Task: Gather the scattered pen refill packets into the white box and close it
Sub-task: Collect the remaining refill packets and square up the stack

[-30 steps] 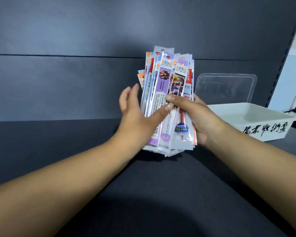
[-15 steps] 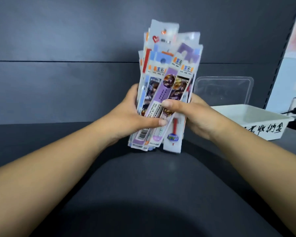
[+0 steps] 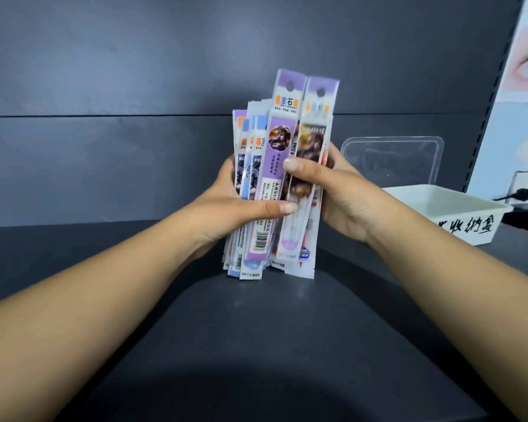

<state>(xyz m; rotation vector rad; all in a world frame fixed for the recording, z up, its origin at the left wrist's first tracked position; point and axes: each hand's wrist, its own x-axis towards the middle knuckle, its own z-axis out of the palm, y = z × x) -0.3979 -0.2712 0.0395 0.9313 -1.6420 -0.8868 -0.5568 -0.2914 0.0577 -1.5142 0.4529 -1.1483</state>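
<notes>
Where packets (image 3: 282,178) stand upright, both hands' fingers (image 3: 290,164) clamped round; white box (image 3: 457,208) cut off right.

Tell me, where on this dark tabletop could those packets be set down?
Bare dark tabletop lies between the forearms, below the bundle of pen refill packets that the left hand and right hand grip. More lies left of the left arm. It is crowded at right: the white box, open, with its clear lid standing behind it.

head-worn view, forward and down, close
</notes>
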